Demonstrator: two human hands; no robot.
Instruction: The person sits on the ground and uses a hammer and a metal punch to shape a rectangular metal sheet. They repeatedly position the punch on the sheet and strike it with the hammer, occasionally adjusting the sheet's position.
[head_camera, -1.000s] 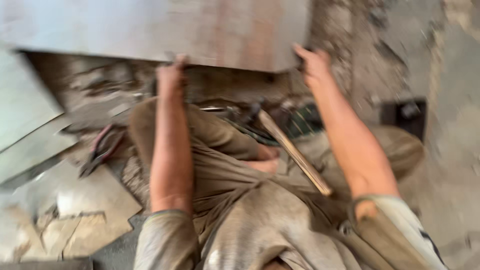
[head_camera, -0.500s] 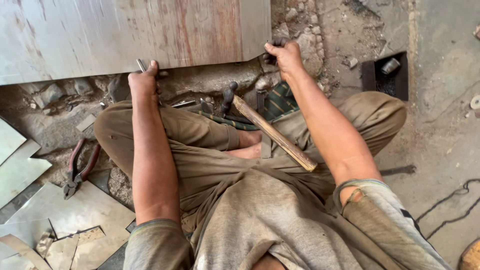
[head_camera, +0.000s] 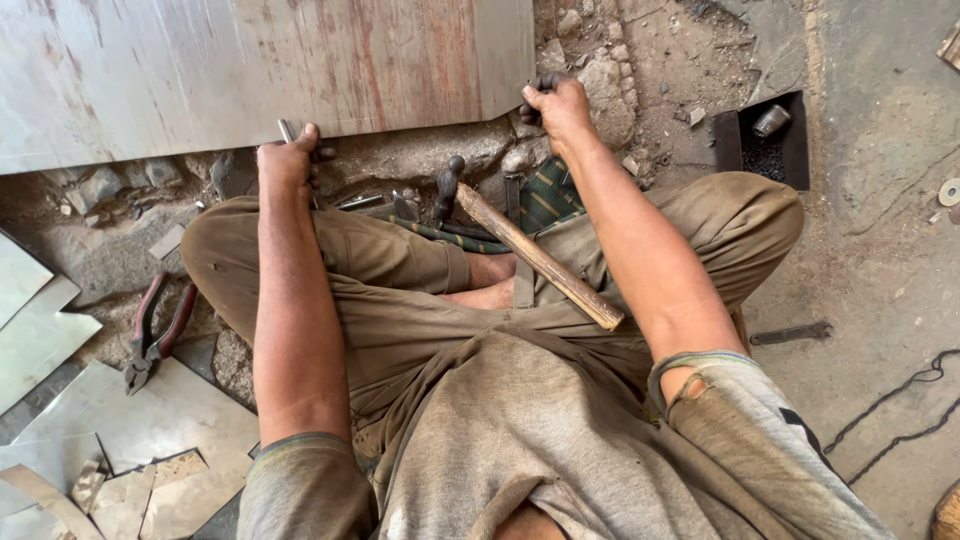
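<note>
Two hands on one metal sheet (head_camera: 250, 70), which lies flat on the rubble floor (head_camera: 650, 40) in front of our crossed legs. Left hand (head_camera: 288, 160) is clamped on the sheet's near edge, with a thin metal rod (head_camera: 285, 130) caught in the same grip; we cannot tell what kind of tool it is. Right hand (head_camera: 557, 103) is closed on the sheet's near right corner, fingers curled around something dark that we cannot make out.

Status of work, judged from the layout: the sheet is held and positioned, nothing more. No cut, fold or scribed line is visible along the edge between the hands. Hammer (head_camera: 520, 245) lies idle across the lap, head toward the sheet, handle toward the right forearm, touched by neither hand. Red-handled pliers (head_camera: 152, 332) lie on the floor beside the left knee, also idle. Offcuts (head_camera: 150, 440) of the same pale metal are piled at lower left, so some cutting looks already done. Shaping of this sheet appears not yet begun.
</note>
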